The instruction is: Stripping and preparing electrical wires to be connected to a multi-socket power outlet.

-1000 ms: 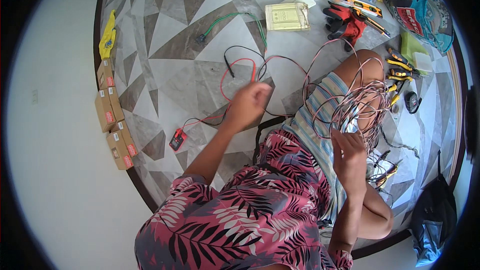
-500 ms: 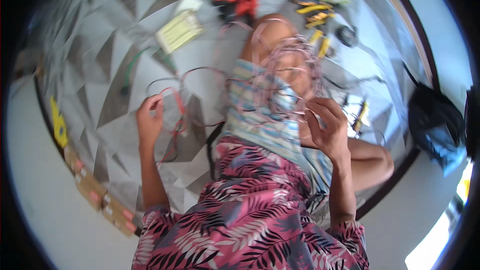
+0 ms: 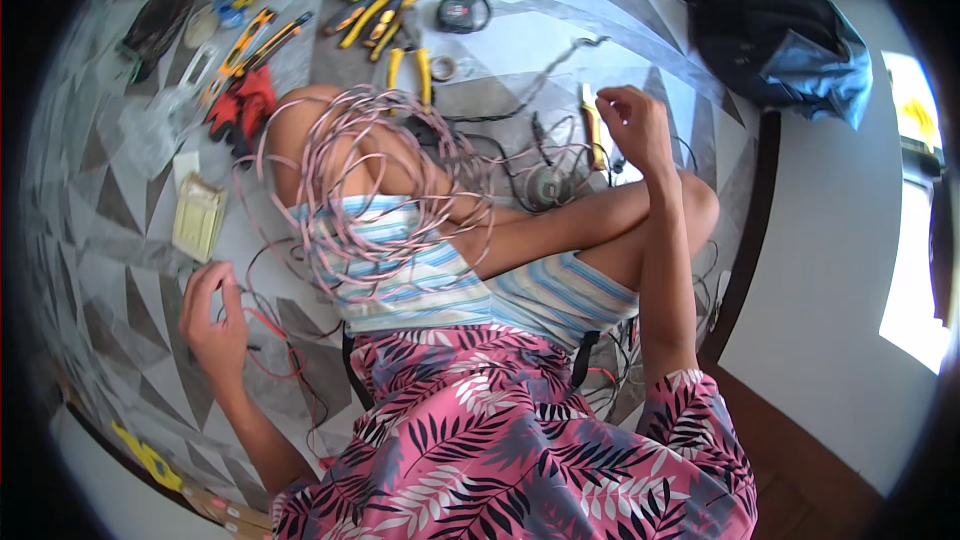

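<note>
A large loose coil of thin pink-and-dark wire [image 3: 322, 155] lies over my bent left knee and striped shorts. My left hand [image 3: 215, 325] is raised left of the coil, its thumb apart from its curved fingers, and nothing shows in it. Close beside it a thin red lead [image 3: 268, 320] runs over the floor. My right hand [image 3: 637, 132] hovers beyond my right knee with loosely bent fingers and no visible object. Nearest to it is a yellow-and-dark handled tool [image 3: 595, 135], its exact kind unclear, on a white patch.
Yellow-handled pliers [image 3: 424, 80], a tape measure [image 3: 460, 14], a tape roll [image 3: 442, 68], red-black gloves [image 3: 243, 105] and utility knives [image 3: 245, 43] lie ahead. A pale yellow box [image 3: 200, 218] sits at left. A black bag [image 3: 755, 40] rests at far right.
My view has swung to the right. My right hand has left the wire coil and moved out toward the yellow-and-dark tool. My left hand has come away from the red lead.
</note>
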`<state>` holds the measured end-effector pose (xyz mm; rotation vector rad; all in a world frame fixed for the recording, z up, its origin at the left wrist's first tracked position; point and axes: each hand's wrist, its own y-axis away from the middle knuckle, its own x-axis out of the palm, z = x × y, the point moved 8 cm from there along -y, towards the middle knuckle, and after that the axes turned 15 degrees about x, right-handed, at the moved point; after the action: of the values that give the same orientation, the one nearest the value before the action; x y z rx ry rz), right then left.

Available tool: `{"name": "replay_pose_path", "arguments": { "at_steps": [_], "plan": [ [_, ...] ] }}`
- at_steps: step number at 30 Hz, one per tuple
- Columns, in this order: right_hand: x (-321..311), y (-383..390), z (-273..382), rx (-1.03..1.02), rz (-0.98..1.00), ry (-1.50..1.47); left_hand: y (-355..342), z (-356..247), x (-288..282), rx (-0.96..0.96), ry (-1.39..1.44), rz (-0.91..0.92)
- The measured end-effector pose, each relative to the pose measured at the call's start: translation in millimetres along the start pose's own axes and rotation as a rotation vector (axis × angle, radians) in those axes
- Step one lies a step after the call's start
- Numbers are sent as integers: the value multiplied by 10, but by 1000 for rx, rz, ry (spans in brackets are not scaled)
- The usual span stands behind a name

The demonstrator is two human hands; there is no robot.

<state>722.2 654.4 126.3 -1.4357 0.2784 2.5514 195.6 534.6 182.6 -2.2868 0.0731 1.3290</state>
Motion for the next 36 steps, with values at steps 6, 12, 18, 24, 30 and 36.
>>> {"name": "replay_pose_path", "arguments": {
  "at_steps": [6,12,18,24,30,36],
  "plan": [
    [-520,-312,-872,162,-65,25,-41,-51,83,9,-32,79],
    [-1593,245,-1685,354,-297,37,-42,9,347,-5,7,172],
    [-1875,1519,-2739,641,-268,212,-594,-304,647,184,36,259],
    [-283,3315,-3133,1089,200,248,-1066,-660,646,405,-39,247],
    [478,3981,-3164,1074,81,371,-1417,-1034,603,434,54,275],
    [159,4026,-3681,1068,32,155,-1225,-1300,934,467,218,450]
  ]
}}
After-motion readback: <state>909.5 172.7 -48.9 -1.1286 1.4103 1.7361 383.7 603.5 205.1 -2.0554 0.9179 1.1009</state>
